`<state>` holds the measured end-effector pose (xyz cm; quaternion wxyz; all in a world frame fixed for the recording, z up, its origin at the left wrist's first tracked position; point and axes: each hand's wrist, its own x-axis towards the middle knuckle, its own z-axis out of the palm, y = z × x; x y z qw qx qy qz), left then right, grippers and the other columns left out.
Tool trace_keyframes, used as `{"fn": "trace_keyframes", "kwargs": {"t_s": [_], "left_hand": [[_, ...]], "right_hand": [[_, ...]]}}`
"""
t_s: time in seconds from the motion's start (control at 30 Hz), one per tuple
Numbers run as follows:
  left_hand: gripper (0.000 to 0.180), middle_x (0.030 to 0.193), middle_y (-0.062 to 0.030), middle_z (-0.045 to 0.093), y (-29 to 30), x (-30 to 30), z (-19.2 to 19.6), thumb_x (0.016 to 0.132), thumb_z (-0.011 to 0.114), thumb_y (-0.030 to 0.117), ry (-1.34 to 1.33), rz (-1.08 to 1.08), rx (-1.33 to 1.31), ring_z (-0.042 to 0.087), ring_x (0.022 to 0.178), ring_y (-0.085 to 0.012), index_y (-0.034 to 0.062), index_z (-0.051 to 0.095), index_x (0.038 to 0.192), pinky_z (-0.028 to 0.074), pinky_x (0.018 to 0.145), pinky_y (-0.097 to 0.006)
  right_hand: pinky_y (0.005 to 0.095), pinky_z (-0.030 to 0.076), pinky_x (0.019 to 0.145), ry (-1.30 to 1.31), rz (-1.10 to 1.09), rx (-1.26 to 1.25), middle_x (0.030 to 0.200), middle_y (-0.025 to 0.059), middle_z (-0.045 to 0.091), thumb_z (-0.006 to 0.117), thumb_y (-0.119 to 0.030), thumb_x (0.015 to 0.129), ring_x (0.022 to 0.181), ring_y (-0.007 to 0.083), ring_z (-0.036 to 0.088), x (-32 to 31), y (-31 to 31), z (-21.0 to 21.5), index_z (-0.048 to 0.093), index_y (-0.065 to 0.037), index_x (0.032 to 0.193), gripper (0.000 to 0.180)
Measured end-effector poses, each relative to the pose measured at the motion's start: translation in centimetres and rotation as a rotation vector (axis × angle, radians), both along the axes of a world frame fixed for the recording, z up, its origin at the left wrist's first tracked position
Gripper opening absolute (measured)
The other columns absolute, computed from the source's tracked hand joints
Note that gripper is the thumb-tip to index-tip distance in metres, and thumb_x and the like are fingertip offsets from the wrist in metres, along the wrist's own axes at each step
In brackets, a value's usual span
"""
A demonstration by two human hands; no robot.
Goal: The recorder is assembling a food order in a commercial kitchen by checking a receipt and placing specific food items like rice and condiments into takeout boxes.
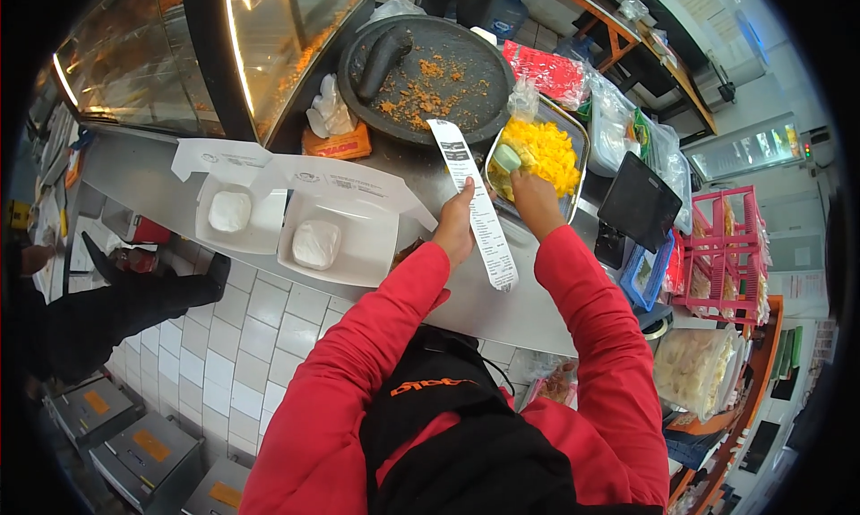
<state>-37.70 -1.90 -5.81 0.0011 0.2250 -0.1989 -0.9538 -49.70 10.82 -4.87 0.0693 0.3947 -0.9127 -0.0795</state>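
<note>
My left hand [457, 223] is closed on a long printed paper receipt [484, 219], which lies slanted over the counter's middle. To its right, my right hand [536, 203] reaches to a metal tray [574, 201] of chopped yellow food [546, 152]. Its fingers are closed at a pale green scoop [508, 158] that rests at the food's left side; the grip is partly hidden. Left of my hands stand two open white cardboard boxes, a nearer one [363, 233] and a farther left one [264, 212]. Each contains a white wrapped bundle, one here [316, 244] and one there [230, 211].
Behind the receipt sits a wide stone mortar [421, 125] with orange crumbs and a dark pestle [385, 63]. An orange packet [337, 142] lies beside it. A lit glass display case [296, 49] borders the left. Rightward are a dark tablet [640, 195] and a pink rack [724, 255].
</note>
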Motion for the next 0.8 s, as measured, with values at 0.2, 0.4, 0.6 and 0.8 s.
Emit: {"fn": "trace_keyframes", "kwargs": {"t_s": [0.2,0.4,0.6,0.8], "left_hand": [[0.048,0.131,-0.0139,0.05,-0.2,-0.2,-0.8,0.1,0.041,0.033,-0.007,0.036,-0.011,0.05,0.121,-0.0259,-0.0003,0.035,0.134,0.046,0.09,-0.041],[0.045,0.126,-0.0114,0.054,0.5,-0.6,-0.4,0.1,0.042,0.032,-0.001,0.009,-0.02,0.053,0.117,-0.0237,0.0004,0.039,0.131,0.047,0.087,-0.04],[0.041,0.115,-0.0072,0.058,1.2,0.3,-0.6,0.099,0.043,0.034,0.009,-0.007,-0.121,0.057,0.103,-0.0188,0.0015,0.048,0.124,0.048,0.081,-0.035],[0.033,0.094,-0.0037,0.06,4.5,4.4,1.2,0.099,0.043,0.029,0.272,-0.223,-0.562,0.056,0.08,-0.011,0.004,0.055,0.118,0.047,0.074,-0.027]], "right_hand": [[0.0429,0.051,0.062,-0.275,0.045,-0.082,0.075,0.0172,0.065,0.051,-0.01,0.085,0.071,0.031,0.066,1.5,0.3,2.4,0.063,-0.003,0.093,0.015],[0.0278,0.043,0.052,-0.933,-0.259,-0.552,0.072,0.0051,0.062,0.054,-0.02,0.092,0.058,0.0146,0.056,-0.9,3.0,1.4,0.065,-0.002,0.104,0.025],[0.0167,0.028,0.046,-1.502,-0.616,-0.966,0.078,-0.0062,0.055,0.054,-0.023,0.094,0.054,0.0016,0.035,-0.9,4.0,0.0,0.061,-0.008,0.114,0.026],[0.0153,0.026,0.045,-1.322,-0.625,-1.197,0.079,-0.0062,0.054,0.053,-0.025,0.095,0.053,0.0011,0.035,1.7,4.0,0.6,0.061,-0.007,0.112,0.026]]}}
